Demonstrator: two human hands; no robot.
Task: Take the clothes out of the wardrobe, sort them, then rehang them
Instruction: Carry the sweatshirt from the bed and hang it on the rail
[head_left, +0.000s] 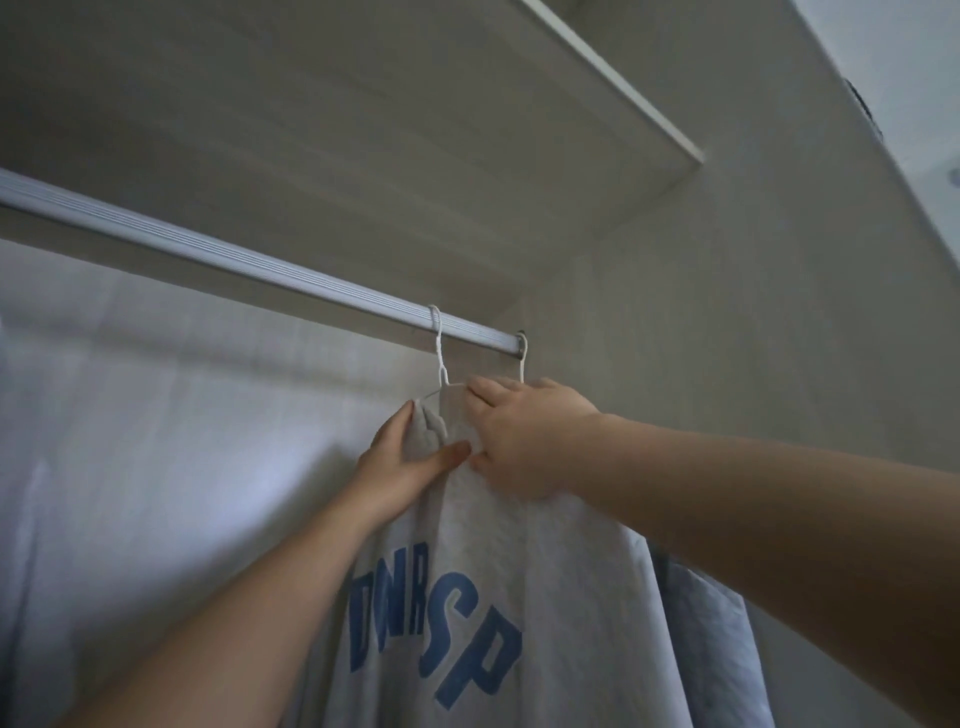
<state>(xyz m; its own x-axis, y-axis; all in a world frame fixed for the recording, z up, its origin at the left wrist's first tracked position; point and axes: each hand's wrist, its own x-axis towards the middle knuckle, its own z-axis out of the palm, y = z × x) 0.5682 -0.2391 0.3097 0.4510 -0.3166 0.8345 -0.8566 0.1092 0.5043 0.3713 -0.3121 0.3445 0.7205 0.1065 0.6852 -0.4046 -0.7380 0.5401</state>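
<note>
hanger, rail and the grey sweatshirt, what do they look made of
The hanger looks like thin white-coated metal wire, given its twisted neck. The rail seems metal, probably aluminium: satin sheen, lengthwise ridges. The sweatshirt is a soft heathered grey knit, likely cotton fleece, bunching in folds, with blue printed letters.

Counted are 2 hands, left hand and right hand; 2 hangers; 2 garments, a sweatshirt and a bluish garment; 1 rail; 1 shelf.

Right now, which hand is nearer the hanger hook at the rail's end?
Right. The right hand is just under that hook; the left hand grips the sweatshirt further left.
</note>
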